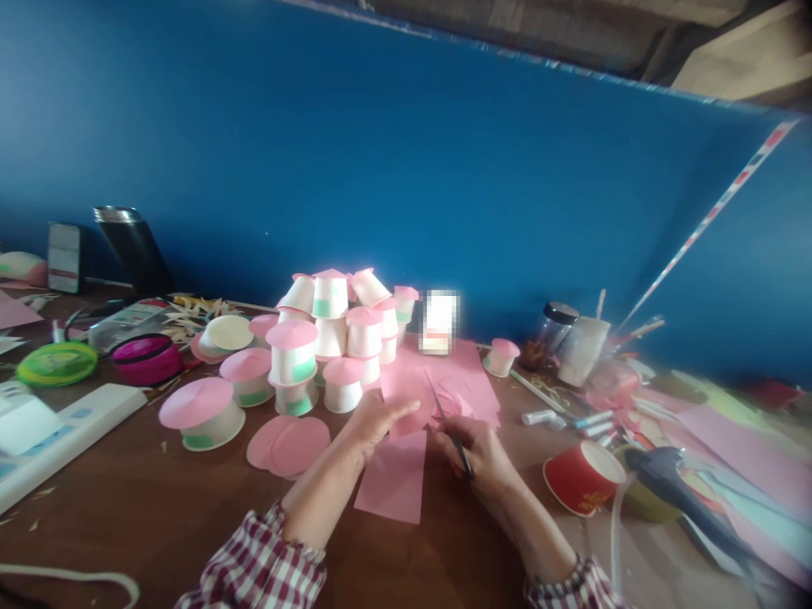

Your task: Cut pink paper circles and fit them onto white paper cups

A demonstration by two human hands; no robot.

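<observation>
My left hand (381, 414) grips a piece of pink paper (406, 393), its thumb lying along the top. In my right hand (479, 452) is a pair of scissors (465, 461), with the blades pointing up and away beside the paper's right edge. How far the blades are apart cannot be made out. Beneath both hands lies a pink rectangular sheet (397, 486), and farther back a larger pink sheet (485, 393) carries paper scraps. Cut pink discs (298, 447) overlap on the table left of my left forearm.
Several paper cups with pink paper tops (292, 338) stand stacked beyond my left hand. A red paper cup (584, 478) and a dark glue gun (678, 486) lie at the right. A white power strip (69, 440) is at the left. A blue partition (406, 152) closes off the back.
</observation>
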